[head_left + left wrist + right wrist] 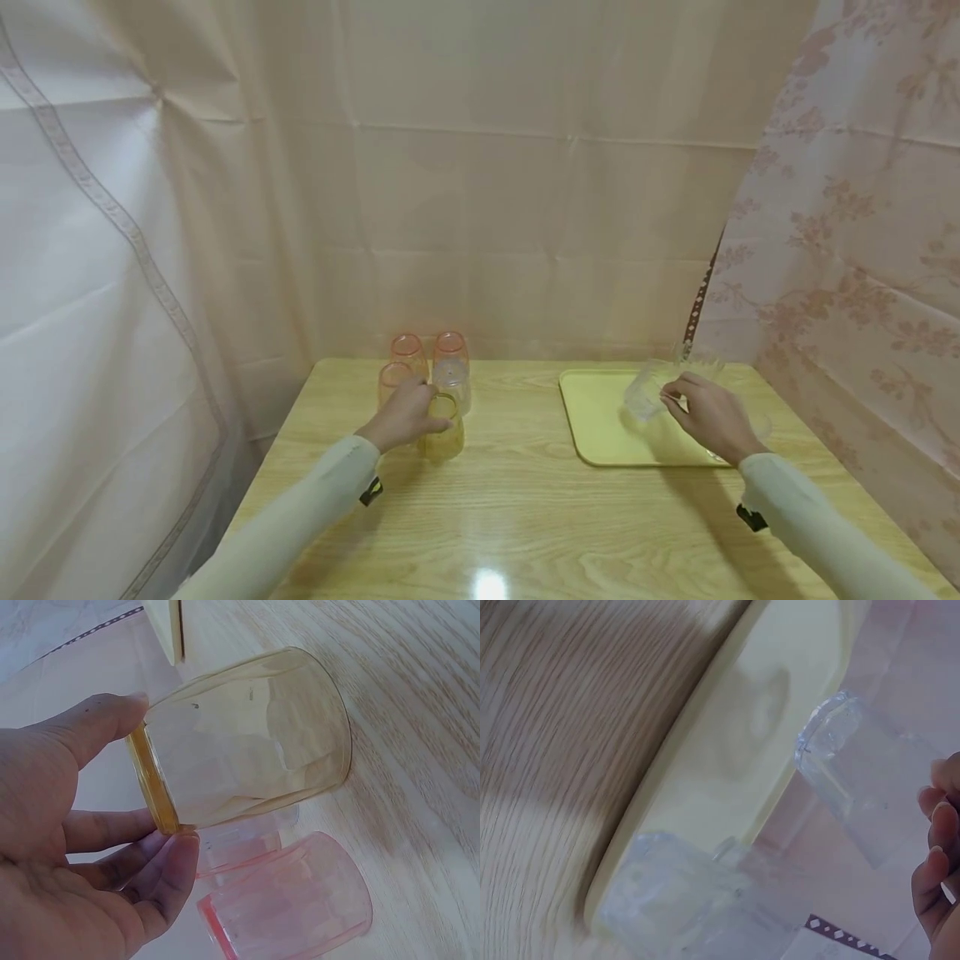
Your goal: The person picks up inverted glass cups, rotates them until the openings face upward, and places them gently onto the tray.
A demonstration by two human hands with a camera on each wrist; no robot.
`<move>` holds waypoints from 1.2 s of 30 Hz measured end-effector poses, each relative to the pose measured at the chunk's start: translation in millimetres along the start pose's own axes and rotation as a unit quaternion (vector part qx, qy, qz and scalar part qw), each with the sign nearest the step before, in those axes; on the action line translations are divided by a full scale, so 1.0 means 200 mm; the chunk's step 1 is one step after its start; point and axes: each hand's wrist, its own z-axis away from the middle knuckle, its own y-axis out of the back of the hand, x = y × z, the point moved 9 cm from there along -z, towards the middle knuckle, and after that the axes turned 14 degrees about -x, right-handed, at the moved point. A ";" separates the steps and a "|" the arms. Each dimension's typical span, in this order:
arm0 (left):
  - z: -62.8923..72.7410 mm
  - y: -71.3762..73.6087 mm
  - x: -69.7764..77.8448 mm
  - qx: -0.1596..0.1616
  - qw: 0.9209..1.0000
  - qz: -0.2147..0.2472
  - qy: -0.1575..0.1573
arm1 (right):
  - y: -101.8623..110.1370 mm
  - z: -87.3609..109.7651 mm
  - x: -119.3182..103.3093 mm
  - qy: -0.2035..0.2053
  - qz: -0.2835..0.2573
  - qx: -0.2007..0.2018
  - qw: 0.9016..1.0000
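My left hand [405,414] pinches a yellow see-through cup [247,739] by its thick base, thumb on one side and fingers on the other. Its mouth faces down at the table; whether it touches is unclear. Pink cups [292,900] stand upside down beside and behind it, with a clear cup [452,385] among them. Above the yellow tray [600,417], my right hand [708,410] grips a tilted clear cup [870,780] by its rim. More clear cups [682,892] are at the tray, partly behind that hand.
Both groups share a wood-grain table [510,492], the tray lying toward its right side. A plain curtain [525,208] hangs behind the table, and a flowered cloth [862,275] hangs along the right.
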 end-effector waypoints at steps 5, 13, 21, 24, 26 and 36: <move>0.00 0.00 0.00 -0.002 1.000 0.003 0.001 | -0.02 0.02 0.05 0.001 0.017 -0.015 1.000; 0.00 0.00 0.01 0.000 1.000 0.002 -0.006 | -0.04 0.06 0.12 0.001 0.029 -0.027 0.999; -0.01 0.00 0.00 0.000 1.000 0.001 -0.005 | -0.06 0.05 0.19 -0.004 0.035 -0.042 0.998; 0.00 0.00 0.00 0.000 1.000 0.007 -0.004 | -0.06 0.05 0.21 -0.010 0.032 -0.052 0.998; 0.00 0.00 0.00 -0.003 1.000 0.012 -0.003 | -0.06 0.05 0.23 -0.017 0.032 -0.058 0.998; 0.00 0.00 -0.01 -0.008 1.000 0.013 0.003 | -0.08 0.06 0.29 -0.037 0.028 -0.066 0.997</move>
